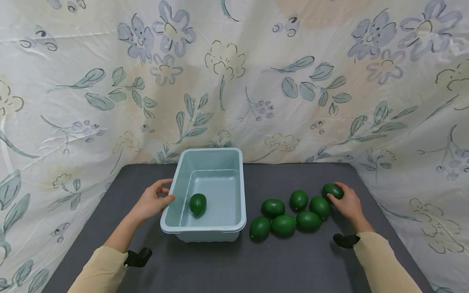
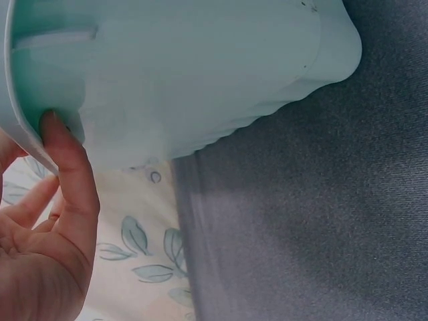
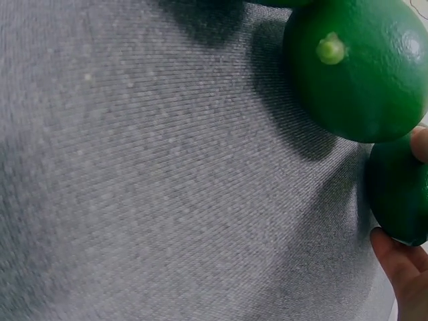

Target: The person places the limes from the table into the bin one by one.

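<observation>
A pale blue-green plastic tub (image 1: 239,195) stands on the dark table with one green avocado (image 1: 198,204) lying inside it. My left hand (image 1: 155,200) holds the tub's left rim; in the left wrist view a finger (image 2: 67,160) hooks under that rim (image 2: 20,127), against the outer wall. At the far right of the group, my right hand (image 1: 348,203) grips another avocado (image 1: 332,190) between thumb and fingers. The right wrist view catches that avocado (image 3: 398,190) at its right edge, fingertips on both ends, beside a larger-looking avocado (image 3: 361,73) with a pale stem nub.
Several more avocados (image 1: 283,225) lie close together on the table, right of the tub. The dark cloth-covered table (image 1: 256,268) ends at the back against a hanging flowered curtain (image 1: 227,81), which also lines both sides.
</observation>
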